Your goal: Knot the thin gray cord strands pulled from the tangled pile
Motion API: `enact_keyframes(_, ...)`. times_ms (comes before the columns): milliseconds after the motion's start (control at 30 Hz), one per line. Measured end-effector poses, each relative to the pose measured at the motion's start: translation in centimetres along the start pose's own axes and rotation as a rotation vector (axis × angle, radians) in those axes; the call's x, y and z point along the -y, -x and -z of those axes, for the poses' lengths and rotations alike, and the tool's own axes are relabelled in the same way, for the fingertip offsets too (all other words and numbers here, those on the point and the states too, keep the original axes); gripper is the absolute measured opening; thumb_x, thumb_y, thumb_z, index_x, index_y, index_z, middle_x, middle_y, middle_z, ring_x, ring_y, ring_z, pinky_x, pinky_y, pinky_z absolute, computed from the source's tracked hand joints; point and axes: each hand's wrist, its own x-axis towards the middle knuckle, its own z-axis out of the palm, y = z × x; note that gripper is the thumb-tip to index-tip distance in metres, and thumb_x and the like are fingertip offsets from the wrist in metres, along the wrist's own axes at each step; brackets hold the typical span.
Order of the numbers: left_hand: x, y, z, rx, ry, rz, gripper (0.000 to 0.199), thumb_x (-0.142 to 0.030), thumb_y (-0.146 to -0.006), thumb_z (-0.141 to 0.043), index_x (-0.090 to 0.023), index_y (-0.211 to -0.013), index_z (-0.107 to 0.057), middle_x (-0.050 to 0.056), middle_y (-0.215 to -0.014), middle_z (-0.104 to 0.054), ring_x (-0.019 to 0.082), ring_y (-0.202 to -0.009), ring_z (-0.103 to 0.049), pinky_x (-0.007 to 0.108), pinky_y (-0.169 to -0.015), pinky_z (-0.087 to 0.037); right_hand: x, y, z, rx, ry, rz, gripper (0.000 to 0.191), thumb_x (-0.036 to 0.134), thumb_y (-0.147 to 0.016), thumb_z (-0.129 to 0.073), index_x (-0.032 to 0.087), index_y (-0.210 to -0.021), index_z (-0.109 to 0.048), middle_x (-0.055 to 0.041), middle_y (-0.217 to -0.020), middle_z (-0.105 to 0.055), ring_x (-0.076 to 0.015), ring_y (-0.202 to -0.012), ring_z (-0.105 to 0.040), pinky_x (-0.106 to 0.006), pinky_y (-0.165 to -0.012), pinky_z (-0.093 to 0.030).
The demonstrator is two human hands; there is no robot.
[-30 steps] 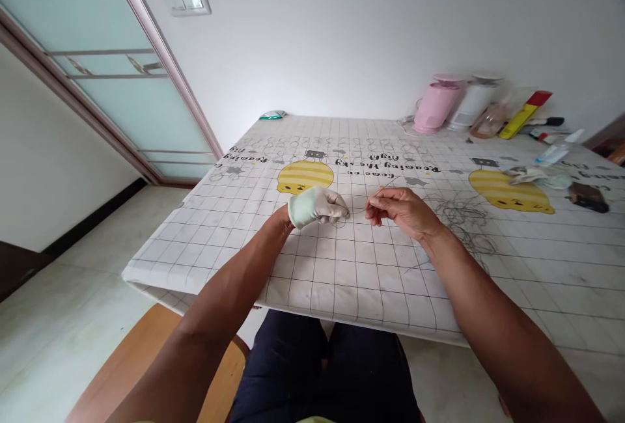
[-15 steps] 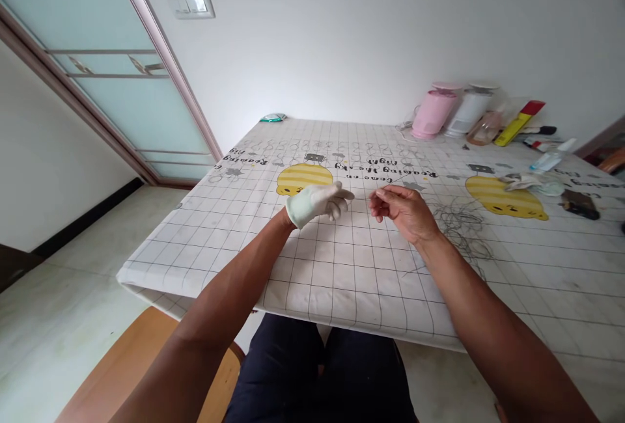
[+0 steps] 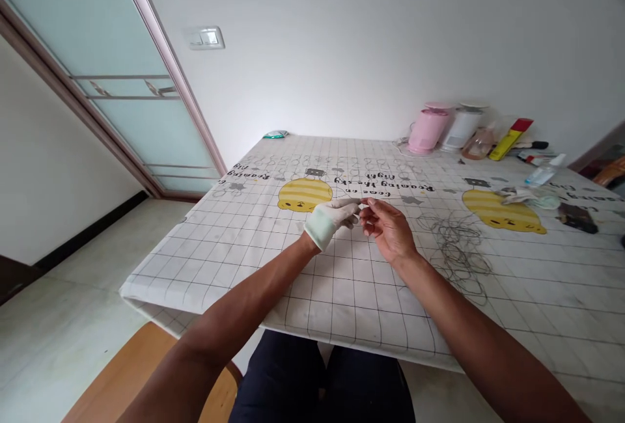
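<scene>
My left hand (image 3: 339, 215), in a white glove with a pale green cuff, is over the middle of the table. Its fingers are pressed together at the tips. Bare, my right hand (image 3: 388, 224) meets it there, thumb and forefinger pinched. A thin dark wire seems to pass between the fingertips, though most of it is too fine to make out. Right of my right hand lies a tangled heap of thin grey wire (image 3: 459, 247). Several small wire loops (image 3: 361, 166) lie in a row farther back on the cloth.
A checked tablecloth (image 3: 234, 267) covers the table. At the back right stand a pink cylinder (image 3: 428, 130), a white cylinder (image 3: 461, 129), a yellow-red box (image 3: 510, 140) and a clear bottle (image 3: 545, 170). Another glove (image 3: 530, 197) lies near a dark object (image 3: 577, 218). A green packet (image 3: 276, 134) sits far left.
Both hands have come together: my left moved right, my right moved left, and their fingertips now meet. The view has tilted up slightly.
</scene>
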Motion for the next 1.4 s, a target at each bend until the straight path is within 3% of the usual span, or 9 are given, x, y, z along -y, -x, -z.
enact_keyframes(233, -0.7, 0.5, -0.7, -0.212, -0.164, -0.043, 0.025, -0.037, -0.089, -0.068, -0.016, -0.092, -0.081, 0.005, -0.086, -0.073, 0.013, -0.071, -0.063, 0.026, -0.065, -0.053, -0.6, 0.4, -0.8, -0.034, -0.019, -0.106, 0.032, 0.043, -0.077, -0.092, 0.016, -0.092, -0.083, -0.0045, -0.079, -0.07, -0.0132, -0.063, -0.06, -0.023, -0.045, -0.044)
enact_keyframes(400, -1.3, 0.6, -1.0, -0.151, -0.24, -0.085, 0.027, -0.037, -0.089, -0.064, -0.016, -0.076, -0.075, 0.003, -0.076, -0.069, 0.013, -0.071, -0.062, 0.025, -0.067, -0.052, -0.7, 0.2, -0.6, -0.052, -0.059, -0.14, 0.033, 0.043, -0.075, -0.094, 0.015, -0.088, -0.082, -0.0043, -0.077, -0.069, -0.013, -0.063, -0.06, -0.022, -0.044, -0.044)
enact_keyframes(667, -0.8, 0.5, -0.4, -0.107, -0.233, -0.097, 0.026, -0.035, -0.092, -0.065, -0.014, -0.091, -0.08, 0.007, -0.086, -0.077, 0.015, -0.077, -0.069, 0.027, -0.077, -0.058, -0.9, -0.1, -0.1, -0.111, -0.038, -0.123, 0.036, 0.039, -0.072, -0.096, 0.013, -0.092, -0.08, -0.0076, -0.081, -0.073, -0.0156, -0.066, -0.064, -0.024, -0.047, -0.05)
enact_keyframes(833, 0.1, -0.1, 0.4, -0.006, -0.206, -0.108, 0.028, -0.035, -0.098, -0.061, -0.012, -0.092, -0.076, 0.008, -0.082, -0.076, 0.016, -0.076, -0.072, 0.03, -0.076, -0.06, -1.2, 0.1, -0.1, -0.072, 0.002, -0.047, 0.04, 0.044, -0.078, -0.091, 0.012, -0.099, -0.078, -0.0083, -0.082, -0.073, -0.0161, -0.067, -0.065, -0.026, -0.05, -0.052)
enact_keyframes(967, 0.2, -0.1, 0.4, 0.007, -0.192, -0.107, 0.028, -0.035, -0.102, -0.057, -0.013, -0.091, -0.071, 0.008, -0.082, -0.074, 0.017, -0.076, -0.072, 0.031, -0.076, -0.061, -1.4, 0.1, -0.2, -0.1, 0.122, 0.023, 0.039, 0.046, -0.084, -0.085, 0.014, -0.104, -0.073, -0.0063, -0.08, -0.071, -0.0171, -0.066, -0.066, -0.027, -0.048, -0.051)
enact_keyframes(1033, 0.3, -0.1, 0.1, -0.025, -0.196, -0.091, 0.028, -0.033, -0.103, -0.055, -0.014, -0.089, -0.069, 0.008, -0.081, -0.073, 0.017, -0.076, -0.072, 0.03, -0.075, -0.06, -1.6, -0.2, -0.2, -0.124, 0.18, 0.039, 0.038, 0.044, -0.085, -0.082, 0.014, -0.107, -0.072, -0.0056, -0.08, -0.071, -0.0172, -0.066, -0.066, -0.027, -0.048, -0.051)
enact_keyframes(1200, 0.9, -0.6, -0.7, -0.261, -0.179, 0.005, 0.018, -0.027, -0.102, -0.056, -0.015, -0.097, -0.069, 0.004, -0.081, -0.071, 0.013, -0.065, -0.068, 0.026, -0.062, -0.054, -2.4, -1.0, 0.1, -0.145, 0.25, 0.067, 0.036, 0.038, -0.087, -0.077, 0.014, -0.112, -0.071, -0.0047, -0.081, -0.072, -0.0167, -0.065, -0.067, -0.028, -0.052, -0.054)
enact_keyframes(1400, 1.7, -1.3, -0.2, -0.276, -0.129, 0.049, 0.024, -0.022, -0.101, -0.055, -0.012, -0.115, -0.072, 0.001, -0.077, -0.07, 0.011, -0.06, -0.066, 0.023, -0.058, -0.051, -2.8, -1.4, 0.2, -0.091, 0.263, 0.036, 0.035, 0.033, -0.086, -0.075, 0.013, -0.115, -0.07, -0.0042, -0.078, -0.072, -0.0168, -0.063, -0.067, -0.029, -0.053, -0.056)
